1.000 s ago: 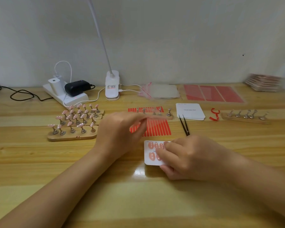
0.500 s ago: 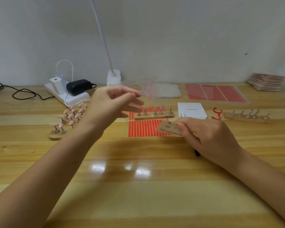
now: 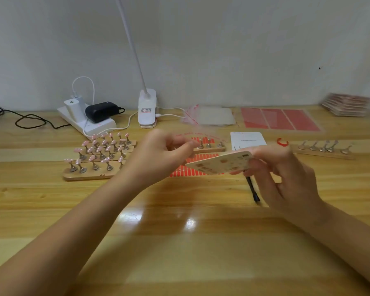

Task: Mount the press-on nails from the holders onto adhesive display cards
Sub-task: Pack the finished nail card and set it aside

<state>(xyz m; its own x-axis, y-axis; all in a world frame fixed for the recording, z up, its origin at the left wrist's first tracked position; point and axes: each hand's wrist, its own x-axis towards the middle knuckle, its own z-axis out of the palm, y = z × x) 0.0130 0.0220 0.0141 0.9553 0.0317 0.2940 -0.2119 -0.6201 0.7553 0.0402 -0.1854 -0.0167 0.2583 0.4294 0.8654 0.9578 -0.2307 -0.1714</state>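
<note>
My right hand (image 3: 286, 176) holds a white display card (image 3: 220, 164) with pink press-on nails stuck on it, lifted off the table and tilted almost flat. My left hand (image 3: 162, 155) is raised beside the card's left end and pinches a thin clear plastic sleeve (image 3: 198, 135) with red print along its edge; the sleeve is blurred. Wooden holders (image 3: 98, 155) carrying several pink nails on metal stands sit at the left. An empty wooden holder (image 3: 210, 147) lies behind the card, and another empty holder (image 3: 324, 150) is at the right.
A red adhesive strip sheet (image 3: 190, 172) lies under the card, black tweezers (image 3: 253, 192) below my right hand. White blank cards (image 3: 247, 139), a red ring (image 3: 282, 142), clear bags (image 3: 214, 116), red sheets (image 3: 280, 119), stacked cards (image 3: 346, 104), a lamp base (image 3: 146, 110) and power strip (image 3: 90, 122) line the back.
My right hand lifted the nail card off the table and raised it. My left hand reached back to the clear bags and now holds a sleeve beside the card.
</note>
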